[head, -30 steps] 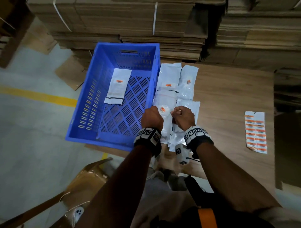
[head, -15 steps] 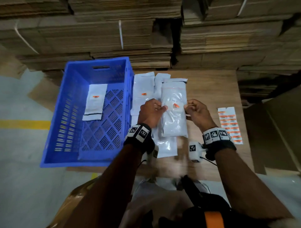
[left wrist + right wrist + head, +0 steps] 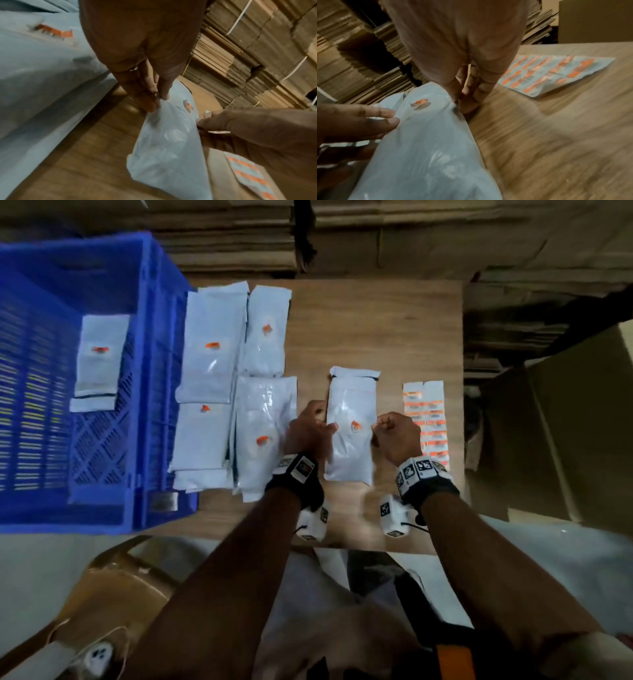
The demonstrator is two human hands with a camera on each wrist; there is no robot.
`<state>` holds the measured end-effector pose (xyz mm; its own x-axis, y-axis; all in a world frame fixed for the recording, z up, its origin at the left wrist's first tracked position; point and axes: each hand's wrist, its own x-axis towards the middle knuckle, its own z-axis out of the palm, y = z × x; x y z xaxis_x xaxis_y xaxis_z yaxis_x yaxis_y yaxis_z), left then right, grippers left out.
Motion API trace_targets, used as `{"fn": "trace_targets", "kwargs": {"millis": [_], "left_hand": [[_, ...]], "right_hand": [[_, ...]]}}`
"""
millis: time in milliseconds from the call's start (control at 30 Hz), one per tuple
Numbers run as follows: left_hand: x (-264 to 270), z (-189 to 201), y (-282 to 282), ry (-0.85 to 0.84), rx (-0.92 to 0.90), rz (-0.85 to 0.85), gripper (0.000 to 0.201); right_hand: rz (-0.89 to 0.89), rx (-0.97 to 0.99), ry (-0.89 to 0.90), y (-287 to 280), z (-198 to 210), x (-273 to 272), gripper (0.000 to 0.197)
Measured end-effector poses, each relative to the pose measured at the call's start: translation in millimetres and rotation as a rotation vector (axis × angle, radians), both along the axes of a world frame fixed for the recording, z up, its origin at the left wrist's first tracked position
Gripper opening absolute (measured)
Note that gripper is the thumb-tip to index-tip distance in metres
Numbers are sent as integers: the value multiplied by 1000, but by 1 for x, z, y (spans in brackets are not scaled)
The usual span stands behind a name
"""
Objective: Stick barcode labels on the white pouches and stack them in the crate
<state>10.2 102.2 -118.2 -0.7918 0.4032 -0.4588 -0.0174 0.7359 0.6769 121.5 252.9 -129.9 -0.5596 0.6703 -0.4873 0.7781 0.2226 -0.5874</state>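
Held pouch: a white pouch (image 3: pixel 349 446) lies lengthwise on the table (image 3: pixel 376 337), between the pouch pile and the label sheet; a small orange label (image 3: pixel 355 425) sits near its middle.
Left hand: the left hand (image 3: pixel 308 431) pinches the pouch's left edge between thumb and fingertips (image 3: pixel 150 106), as the left wrist view shows.
Right hand: the right hand (image 3: pixel 397 436) pinches the right edge, fingers (image 3: pixel 467 102) curled tight against it at the table surface.
Pouch contact: its far end appears to rest on the table; motion blur leaves it unclear whether the near end does too.
Label sheet: a sheet (image 3: pixel 426 422) of orange-and-white labels lies flat on the table just right of the right hand, one near corner curling up in the right wrist view.
Pile: other white pouches (image 3: pixel 212 354) lie overlapping on the table just beside the crate, several bearing an orange label.
Crate: a blue crate (image 3: pixel 154 371) stands at the table's left end; one labelled pouch (image 3: pixel 99 364) lies flat on its slotted floor.
Background: stacks of flattened cardboard (image 3: pixel 239 244) stand behind the table.
Wrists: both wear black bands with printed markers (image 3: pixel 421 470).
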Motion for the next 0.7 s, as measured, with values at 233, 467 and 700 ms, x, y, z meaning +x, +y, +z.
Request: {"fn": "trace_targets", "kwargs": {"millis": [233,467,700], "left_hand": [[3,-22,-10,277,-14,-227,44],[-30,-20,11,348,-49,-603,65],[-41,-32,16,239,-62,-745,68]], "right_hand": [[-57,104,129,-11,-13,-1,18],[-44,155,306,-40,-20,10,15],[-78,221,308,-63,-25,16,17]]}}
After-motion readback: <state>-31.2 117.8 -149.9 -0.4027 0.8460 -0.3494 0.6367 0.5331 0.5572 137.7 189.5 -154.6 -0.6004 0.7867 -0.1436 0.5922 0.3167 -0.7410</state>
